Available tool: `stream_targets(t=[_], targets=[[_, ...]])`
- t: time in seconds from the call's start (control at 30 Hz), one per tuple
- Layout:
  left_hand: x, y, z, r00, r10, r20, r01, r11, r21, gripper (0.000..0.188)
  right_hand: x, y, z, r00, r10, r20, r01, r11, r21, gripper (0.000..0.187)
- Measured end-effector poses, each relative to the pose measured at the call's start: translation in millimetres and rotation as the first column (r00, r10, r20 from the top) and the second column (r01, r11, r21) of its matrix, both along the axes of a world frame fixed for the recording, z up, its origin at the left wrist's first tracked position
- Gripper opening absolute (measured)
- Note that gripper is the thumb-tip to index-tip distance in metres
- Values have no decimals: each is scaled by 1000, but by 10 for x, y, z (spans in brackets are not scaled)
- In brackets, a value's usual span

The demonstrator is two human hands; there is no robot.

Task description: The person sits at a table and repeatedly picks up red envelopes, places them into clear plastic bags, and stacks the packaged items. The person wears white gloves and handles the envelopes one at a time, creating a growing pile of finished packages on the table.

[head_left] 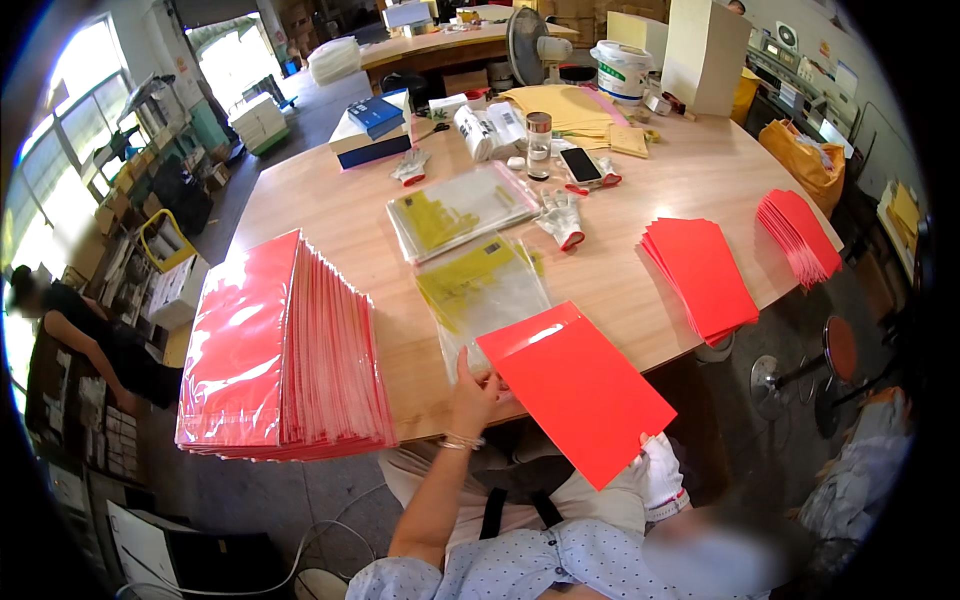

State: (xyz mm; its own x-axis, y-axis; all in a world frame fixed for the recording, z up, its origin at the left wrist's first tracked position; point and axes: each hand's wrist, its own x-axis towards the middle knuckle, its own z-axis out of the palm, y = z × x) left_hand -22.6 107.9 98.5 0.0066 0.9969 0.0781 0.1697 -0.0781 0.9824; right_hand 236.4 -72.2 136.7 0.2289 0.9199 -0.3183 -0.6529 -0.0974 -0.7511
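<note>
My right hand (660, 472), in a white glove, grips the lower right corner of a flat red sheet (590, 400), perhaps a card or envelope. The sheet slants over the near edge of the table, and a shiny band crosses its far end. My bare left hand (474, 392), with a bracelet at the wrist, is beside the sheet's left edge. Its fingers are apart, close to a clear plastic bag (480, 285) with yellow print. Whether they touch the bag, I cannot tell. Beyond lies a pile of similar bags (455, 215).
A tall stack of red sheets in clear sleeves (290, 350) stands at left. Two fanned red piles (700, 280) lie at right. Farther back are gloves (562, 220), a phone (580, 166), a glass jar (538, 145), a fan (527, 48) and a bucket (622, 72). A person (95, 330) is at far left.
</note>
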Motion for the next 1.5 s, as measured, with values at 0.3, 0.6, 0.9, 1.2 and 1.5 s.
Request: stream_targets(t=[0.3, 0.6, 0.9, 1.2, 1.5], targets=[[240, 36, 144, 963, 150, -224, -174, 980, -92, 68, -148, 14, 43, 989, -36, -144, 2, 973, -229, 10], [245, 140, -102, 968, 170, 184, -170, 985, -15, 26, -162, 143, 81, 982, -80, -169, 36, 968, -249, 16], [685, -322, -1235, 909, -153, -387, 350, 785, 511, 32, -68, 2, 106, 975, 183, -128, -182, 983, 19, 17], [1102, -1059, -1668, 791, -113, 601, 372, 868, -327, 26, -441, 740, -499, 905, 123, -407, -135, 991, -1, 21], [153, -1156, -852, 779, 85, 621, 273, 845, -459, 42, -411, 652, -272, 668, 607, 432, -531, 794, -295, 17]])
